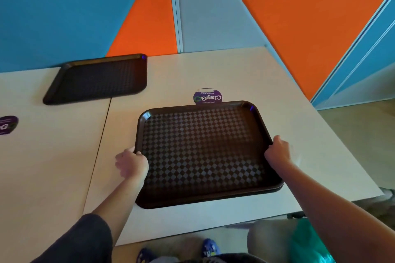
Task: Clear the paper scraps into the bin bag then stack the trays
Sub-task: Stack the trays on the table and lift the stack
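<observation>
**Both hands on the near tray**

Here, nearest to you, at the bottom right, a green bin bag (310, 245) shows below the near edge of the table (277, 83), and your blue shoes (210, 247) are on the floor under it. No paper scraps can be seen on the table.

Your left hand (131, 163) grasps the left rim of the near tray (203, 151); the fingers are curled around the edge. Your right hand (277, 151) grasps the right rim in the same way, with the fingers closed over the edge. The tray is dark brown with a checkered surface. At its near right corner a second rim shows just below the first, so it seems to lie on another tray, but you cannot tell this for sure.

Just behind the far rim of this tray, a purple round sticker (207, 96) is on the table, partly covered by the tray.

Farther and to the left, a second dark tray (98, 79) lies flat, well apart from the near one, close to the wall. At the left edge, another purple sticker (7, 125) is partly visible.
</observation>
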A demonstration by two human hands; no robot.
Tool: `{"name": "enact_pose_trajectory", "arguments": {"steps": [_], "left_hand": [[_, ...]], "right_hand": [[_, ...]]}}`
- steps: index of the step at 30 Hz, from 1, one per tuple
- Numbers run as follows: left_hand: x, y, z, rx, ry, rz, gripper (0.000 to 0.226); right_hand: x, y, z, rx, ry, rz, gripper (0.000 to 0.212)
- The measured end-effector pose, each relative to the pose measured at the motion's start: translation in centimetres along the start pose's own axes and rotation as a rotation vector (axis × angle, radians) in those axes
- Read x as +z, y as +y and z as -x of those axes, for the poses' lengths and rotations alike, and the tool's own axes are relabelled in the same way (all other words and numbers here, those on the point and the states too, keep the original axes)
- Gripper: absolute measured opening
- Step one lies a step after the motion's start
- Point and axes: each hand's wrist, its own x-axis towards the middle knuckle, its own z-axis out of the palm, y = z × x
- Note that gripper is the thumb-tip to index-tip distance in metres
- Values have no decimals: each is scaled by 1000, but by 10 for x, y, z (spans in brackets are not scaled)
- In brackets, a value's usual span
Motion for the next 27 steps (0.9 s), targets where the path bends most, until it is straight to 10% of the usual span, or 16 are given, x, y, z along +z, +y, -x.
{"name": "enact_pose_trajectory", "arguments": {"steps": [11, 27], "left_hand": [[2, 1, -25, 67, -72, 9, 29], [-79, 44, -214, 215, -3, -9, 38]], "right_hand": [[-7, -38, -15, -135, 56, 270, 37], [55, -288, -25, -412, -81, 60, 36]]}}
